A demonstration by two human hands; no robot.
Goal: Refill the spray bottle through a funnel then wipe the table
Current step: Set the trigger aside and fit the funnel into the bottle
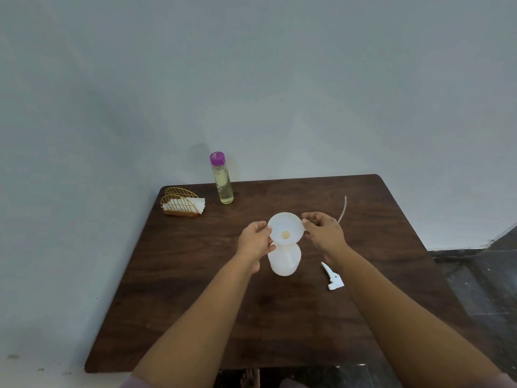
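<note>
Two hands work at the middle of the table (195, 289), seen from the head camera, the only view. The funnel (286, 229) sits on the neck of the white spray bottle (284, 260), which stands upright near the table's centre with its top off. The left hand (255, 242) pinches the funnel's left rim between thumb and fingers; the right hand (321, 229) pinches the tab on the right rim, fingers curled onto it. Held from both sides like this, the funnel is likely being levelled and seated so it will not tip when liquid goes in. Whether the spout is fully down in the neck cannot be told; the bowl hides it. The trigger head (333, 278) lies on its side just right of the bottle, its tube (343, 210) running away behind the right hand, parked clear of the pour. The refill bottle (221, 179), purple cap on, stands at the far edge, near the napkin holder (180, 202) for the wipe. Pouring not yet begun.
</note>
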